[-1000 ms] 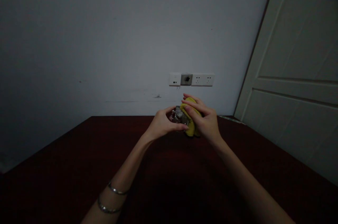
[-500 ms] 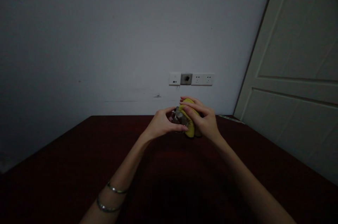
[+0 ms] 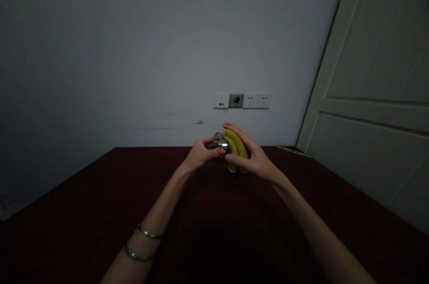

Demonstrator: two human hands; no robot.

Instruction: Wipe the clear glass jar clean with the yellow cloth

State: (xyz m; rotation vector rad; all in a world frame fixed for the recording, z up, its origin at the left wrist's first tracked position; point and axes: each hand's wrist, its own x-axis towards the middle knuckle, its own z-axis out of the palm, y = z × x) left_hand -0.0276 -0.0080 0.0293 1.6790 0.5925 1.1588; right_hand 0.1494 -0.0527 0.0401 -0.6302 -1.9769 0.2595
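My left hand [image 3: 200, 155] grips a small shiny, silvery glass-like object [image 3: 220, 142] between thumb and fingers; its exact kind is too dim to make out. My right hand [image 3: 255, 157] is wrapped round a folded yellow cloth [image 3: 238, 149], fingers over the top and thumb in front. The cloth presses against the right side of the shiny object, hiding part of it. Both things are held up above the dark red table [image 3: 134, 185].
Behind the table stands a pale wall with a row of sockets and switch plates [image 3: 243, 101]. A light panelled door [image 3: 375, 96] rises on the right. A flat thin strip [image 3: 293, 151] lies at the table's far right edge.
Both hands have shifted slightly left with the shiny object and the cloth. The object has turned, showing a brighter face, and my right thumb has moved lower on the cloth.
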